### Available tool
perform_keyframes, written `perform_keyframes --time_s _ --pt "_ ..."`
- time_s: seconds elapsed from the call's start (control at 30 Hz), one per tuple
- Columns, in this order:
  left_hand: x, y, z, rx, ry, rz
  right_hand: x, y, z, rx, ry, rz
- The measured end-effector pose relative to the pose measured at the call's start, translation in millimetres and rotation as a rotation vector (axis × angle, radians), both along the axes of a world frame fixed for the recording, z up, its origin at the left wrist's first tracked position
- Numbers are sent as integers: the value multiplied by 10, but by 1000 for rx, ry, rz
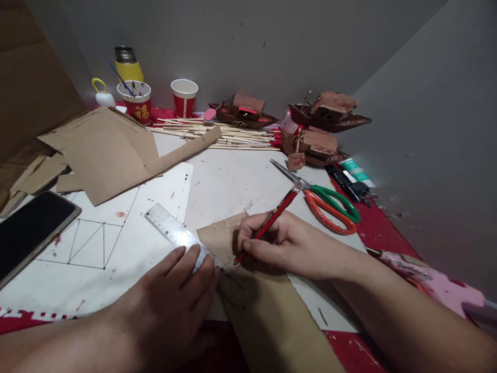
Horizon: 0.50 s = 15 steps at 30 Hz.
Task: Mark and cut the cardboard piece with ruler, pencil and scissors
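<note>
My left hand (174,295) lies with fingers stretched out on a clear ruler (165,223), pressing it down. The ruler slants across the left edge of a brown cardboard strip (272,311). Between thumb and fingers, my right hand (287,243) pinches a red and black pencil (276,211). Its tip points down at the cardboard, close to the ruler's lower end. Faint pencil lines show on the cardboard's upper part. The ruler's near end is partly hidden under my left fingers.
Scissors (330,204) lie beyond my right wrist, a phone (34,228) at the left. Cardboard pieces (104,150), thin sticks (236,135), paper cups (184,98) and brown model boats (244,109) stand or lie farther back. A pink glue gun (435,280) is at the right.
</note>
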State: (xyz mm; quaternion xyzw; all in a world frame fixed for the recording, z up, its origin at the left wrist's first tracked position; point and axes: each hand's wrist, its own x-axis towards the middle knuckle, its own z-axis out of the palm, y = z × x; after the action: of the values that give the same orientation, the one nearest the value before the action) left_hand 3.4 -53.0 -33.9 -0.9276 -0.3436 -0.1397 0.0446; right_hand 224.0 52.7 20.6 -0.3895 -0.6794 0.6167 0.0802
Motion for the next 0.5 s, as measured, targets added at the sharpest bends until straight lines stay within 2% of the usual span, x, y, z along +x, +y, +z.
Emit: perform_keyframes --time_s 0.1,0.2,0.27,0.33,0.4,0.5 --pt "1 14 -13 26 -22 -5 14 -1 14 -44 98 -124" --pt "-20 49 6 0 -109 4 8 -7 51 77 213 -239" --pt "-52 85 41 -44 -137 4 14 -32 105 183 211 -236" --pt "-90 128 84 -72 -109 11 57 -84 171 354 135 -199" --pt "-123 173 122 -93 -74 61 152 -167 216 593 8 -164" --pt "-161 235 160 -182 -94 117 379 -331 175 890 -205 -86"
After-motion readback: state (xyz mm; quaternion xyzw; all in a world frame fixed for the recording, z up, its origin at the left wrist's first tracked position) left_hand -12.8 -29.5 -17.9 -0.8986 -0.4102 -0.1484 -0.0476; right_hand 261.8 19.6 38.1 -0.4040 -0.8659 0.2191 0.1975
